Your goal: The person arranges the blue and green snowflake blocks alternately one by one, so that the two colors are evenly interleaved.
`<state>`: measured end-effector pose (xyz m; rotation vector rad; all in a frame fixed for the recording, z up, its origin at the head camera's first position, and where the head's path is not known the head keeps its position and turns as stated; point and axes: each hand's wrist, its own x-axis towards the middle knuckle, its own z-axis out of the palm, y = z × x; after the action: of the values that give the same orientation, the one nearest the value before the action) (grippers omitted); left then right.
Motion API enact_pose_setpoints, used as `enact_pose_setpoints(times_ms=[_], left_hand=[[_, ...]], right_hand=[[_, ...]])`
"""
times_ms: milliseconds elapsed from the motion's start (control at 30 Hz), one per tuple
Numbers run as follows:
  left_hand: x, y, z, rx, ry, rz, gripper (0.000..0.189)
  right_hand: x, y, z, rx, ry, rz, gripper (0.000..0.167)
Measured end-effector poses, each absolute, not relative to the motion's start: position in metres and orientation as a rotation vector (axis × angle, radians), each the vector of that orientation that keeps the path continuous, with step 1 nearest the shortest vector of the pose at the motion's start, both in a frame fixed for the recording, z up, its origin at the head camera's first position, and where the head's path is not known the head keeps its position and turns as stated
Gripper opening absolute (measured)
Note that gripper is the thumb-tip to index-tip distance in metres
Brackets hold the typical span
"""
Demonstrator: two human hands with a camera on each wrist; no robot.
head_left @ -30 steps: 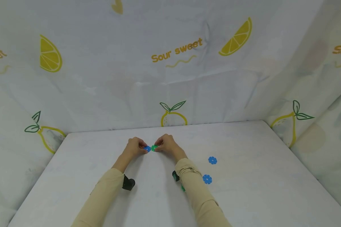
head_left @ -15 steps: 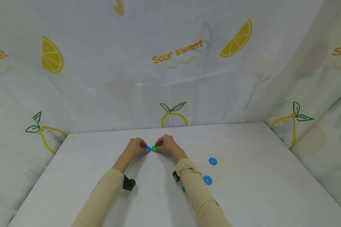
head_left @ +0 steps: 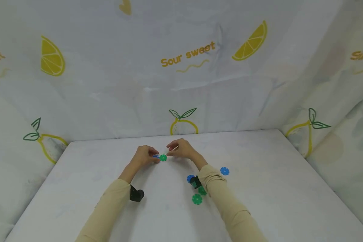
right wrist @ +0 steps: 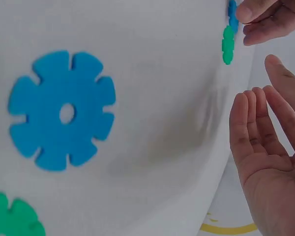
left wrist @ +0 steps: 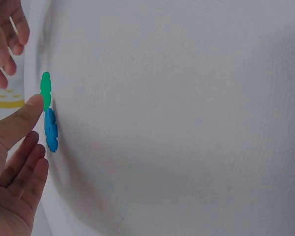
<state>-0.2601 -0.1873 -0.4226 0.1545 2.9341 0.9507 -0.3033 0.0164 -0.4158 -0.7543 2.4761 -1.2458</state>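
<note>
A green notched disc (head_left: 163,157) lies flat on the white table, its edge meeting a blue notched disc (left wrist: 51,130) to its left. My left hand (head_left: 142,156) is at the blue disc with thumb and fingers spread apart; the thumb tip looks close to where the two discs meet, though contact is unclear. Part of the blue disc is hidden by this hand in the head view. To the right of the green disc, my right hand (head_left: 183,149) hovers off the table, fingers loosely extended, holding nothing.
Loose on the table near the right forearm lie a blue disc (head_left: 190,178), a green disc (head_left: 197,199) and another green disc (head_left: 202,191) partly covered. Another blue disc (head_left: 225,171) lies farther right. A patterned curtain (head_left: 124,101) stands behind the table.
My right hand has let go of the green disc and moved up and to the right. My left fingers have loosened around the blue disc. The moved forearm uncovers more discs.
</note>
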Motion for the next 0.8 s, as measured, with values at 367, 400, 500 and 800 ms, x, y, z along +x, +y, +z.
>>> enact_pose_setpoints(times_ms=[367, 400, 500, 800], left_hand=[[-0.264, -0.179, -0.431, 0.105, 2.923, 1.018, 0.026], [-0.264, -0.179, -0.431, 0.097, 2.919, 1.021, 0.026], [-0.262, -0.178, -0.432, 0.093, 2.904, 1.039, 0.023], [-0.265, -0.171, -0.432, 0.128, 2.905, 1.034, 0.020]], right_hand=[[-0.288, 0.062, -0.388, -0.742, 2.405, -1.387, 0.038], [-0.285, 0.066, -0.386, -0.744, 2.396, -1.387, 0.038], [-0.278, 0.081, -0.380, -0.728, 2.382, -1.371, 0.038], [-0.264, 0.135, -0.381, -0.746, 2.404, -1.389, 0.044]])
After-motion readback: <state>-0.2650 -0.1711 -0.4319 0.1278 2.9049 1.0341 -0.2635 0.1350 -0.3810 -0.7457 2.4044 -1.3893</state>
